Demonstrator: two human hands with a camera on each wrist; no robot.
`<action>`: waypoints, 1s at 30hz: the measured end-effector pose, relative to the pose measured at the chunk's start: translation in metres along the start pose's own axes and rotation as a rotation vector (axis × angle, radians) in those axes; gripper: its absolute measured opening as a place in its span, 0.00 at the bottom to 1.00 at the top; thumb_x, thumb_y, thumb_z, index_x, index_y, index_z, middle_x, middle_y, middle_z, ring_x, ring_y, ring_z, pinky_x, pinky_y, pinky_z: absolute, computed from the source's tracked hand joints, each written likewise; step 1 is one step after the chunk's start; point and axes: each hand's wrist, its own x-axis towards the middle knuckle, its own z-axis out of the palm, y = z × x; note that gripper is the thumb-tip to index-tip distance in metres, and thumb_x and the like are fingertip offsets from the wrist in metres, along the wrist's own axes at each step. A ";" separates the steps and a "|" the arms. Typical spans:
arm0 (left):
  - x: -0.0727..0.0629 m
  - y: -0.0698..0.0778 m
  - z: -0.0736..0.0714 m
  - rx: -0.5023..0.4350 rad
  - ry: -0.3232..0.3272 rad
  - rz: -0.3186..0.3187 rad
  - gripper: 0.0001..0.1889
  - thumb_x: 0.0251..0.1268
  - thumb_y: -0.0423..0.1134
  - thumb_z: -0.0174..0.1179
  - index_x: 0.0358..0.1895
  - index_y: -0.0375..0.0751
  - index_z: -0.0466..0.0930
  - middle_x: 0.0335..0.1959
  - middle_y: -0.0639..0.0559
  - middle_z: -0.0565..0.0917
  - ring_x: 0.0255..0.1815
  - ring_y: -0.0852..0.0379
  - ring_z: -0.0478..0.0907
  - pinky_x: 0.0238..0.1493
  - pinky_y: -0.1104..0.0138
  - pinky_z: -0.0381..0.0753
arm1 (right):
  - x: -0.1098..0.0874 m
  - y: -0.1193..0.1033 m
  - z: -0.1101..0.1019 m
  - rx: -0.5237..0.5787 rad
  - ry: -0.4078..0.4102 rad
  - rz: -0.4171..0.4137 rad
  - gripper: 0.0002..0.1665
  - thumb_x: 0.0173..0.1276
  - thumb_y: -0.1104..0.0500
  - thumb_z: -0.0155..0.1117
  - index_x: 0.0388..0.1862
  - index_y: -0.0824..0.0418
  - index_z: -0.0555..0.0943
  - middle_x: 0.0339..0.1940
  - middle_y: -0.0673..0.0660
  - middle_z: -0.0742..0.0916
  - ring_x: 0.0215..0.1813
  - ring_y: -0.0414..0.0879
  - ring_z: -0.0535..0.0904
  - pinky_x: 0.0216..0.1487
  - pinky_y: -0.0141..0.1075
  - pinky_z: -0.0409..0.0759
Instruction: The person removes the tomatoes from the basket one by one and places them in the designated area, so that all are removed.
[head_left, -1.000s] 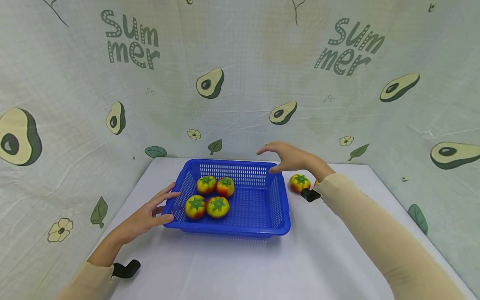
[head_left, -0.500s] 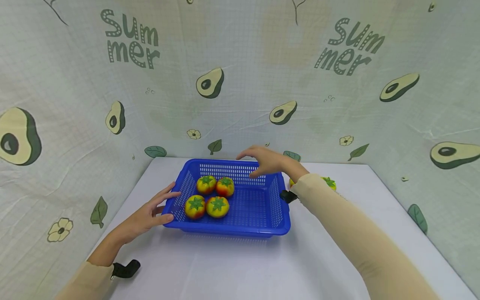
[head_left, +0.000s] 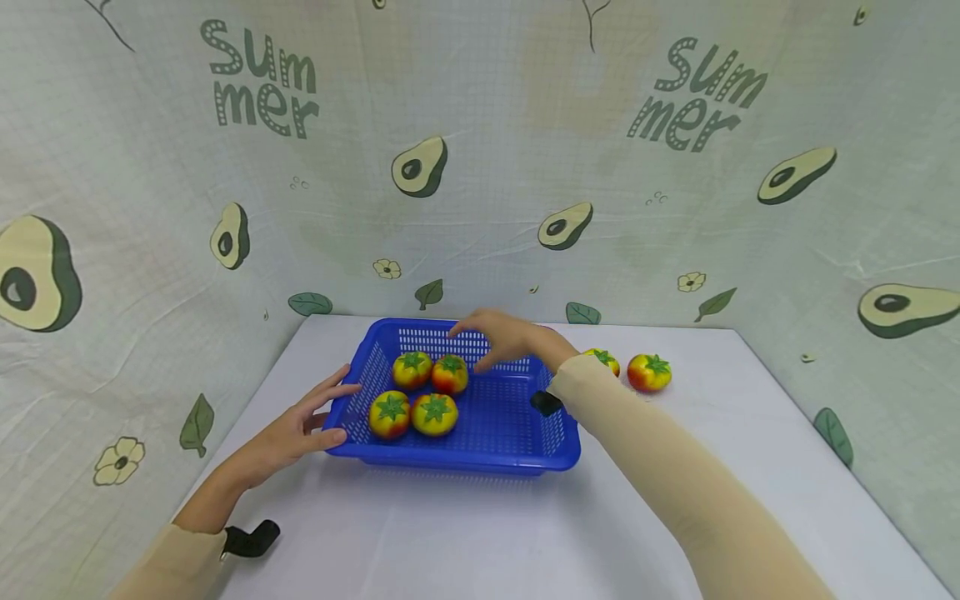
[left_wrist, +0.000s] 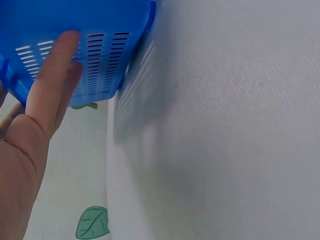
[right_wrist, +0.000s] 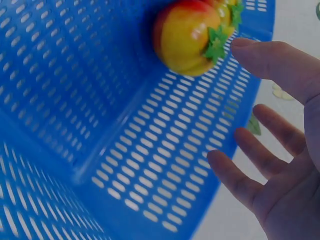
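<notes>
A blue plastic basket (head_left: 495,417) with slotted walls stands on the table, with several red-and-yellow tomato-like fruits (head_left: 435,414) with green star tops in its left half. My left hand (head_left: 288,433) rests against the basket's left side, fingers straight at the rim and thumb at the near corner. The left wrist view shows a straight thumb along the outer wall. My right hand (head_left: 506,340) hovers over the back of the basket, holding nothing, its fingers loosely bent and spread. In the right wrist view, a fruit (right_wrist: 187,37) lies beyond the thumb, apart from it.
Two more such fruits, one (head_left: 649,372) in full view and one (head_left: 604,360) partly behind the right sleeve, lie on the white table (head_left: 465,542) right of the basket. A cloth (head_left: 480,167) printed with avocados hangs around the table's back and sides.
My right hand has moved left, from the basket's right rim to above its back middle. Both fruits at the right have come into view from behind the sleeve. The left hand and basket have stayed put.
</notes>
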 end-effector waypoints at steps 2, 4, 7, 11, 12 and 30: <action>0.000 0.000 0.000 0.002 0.000 0.000 0.34 0.79 0.37 0.60 0.84 0.47 0.61 0.90 0.47 0.36 0.78 0.16 0.58 0.67 0.37 0.78 | 0.004 0.000 0.006 0.002 -0.010 0.006 0.42 0.67 0.61 0.79 0.78 0.55 0.74 0.79 0.61 0.74 0.81 0.59 0.66 0.82 0.55 0.64; 0.000 0.000 0.000 -0.001 -0.002 0.001 0.34 0.79 0.37 0.60 0.84 0.47 0.61 0.90 0.47 0.37 0.78 0.16 0.58 0.68 0.37 0.78 | 0.007 0.000 0.011 0.012 -0.024 0.016 0.41 0.68 0.60 0.78 0.78 0.54 0.74 0.79 0.61 0.74 0.81 0.59 0.66 0.81 0.56 0.65; 0.001 -0.001 0.000 -0.006 -0.004 -0.002 0.34 0.79 0.38 0.61 0.84 0.46 0.61 0.90 0.47 0.36 0.78 0.17 0.59 0.67 0.42 0.81 | 0.011 -0.001 0.018 0.035 -0.043 0.039 0.41 0.69 0.60 0.77 0.79 0.53 0.74 0.79 0.61 0.73 0.80 0.59 0.65 0.80 0.56 0.66; 0.001 -0.002 0.000 -0.007 -0.004 -0.005 0.34 0.79 0.38 0.61 0.84 0.46 0.61 0.90 0.48 0.36 0.77 0.17 0.60 0.65 0.47 0.83 | 0.016 -0.002 0.023 0.044 -0.045 0.048 0.40 0.69 0.61 0.77 0.78 0.52 0.74 0.79 0.61 0.74 0.80 0.58 0.67 0.79 0.55 0.69; 0.001 -0.002 0.000 -0.005 -0.002 -0.006 0.34 0.79 0.38 0.61 0.84 0.46 0.61 0.90 0.48 0.37 0.77 0.17 0.60 0.65 0.47 0.83 | 0.017 -0.002 0.024 0.046 -0.047 0.047 0.40 0.69 0.60 0.77 0.78 0.52 0.75 0.78 0.60 0.74 0.79 0.58 0.68 0.79 0.54 0.69; 0.000 -0.001 0.000 0.007 0.005 -0.005 0.35 0.79 0.38 0.61 0.84 0.47 0.61 0.90 0.49 0.37 0.78 0.17 0.59 0.65 0.46 0.83 | 0.030 -0.004 0.043 0.096 -0.077 0.043 0.36 0.69 0.64 0.76 0.75 0.52 0.77 0.79 0.58 0.75 0.81 0.56 0.67 0.82 0.52 0.64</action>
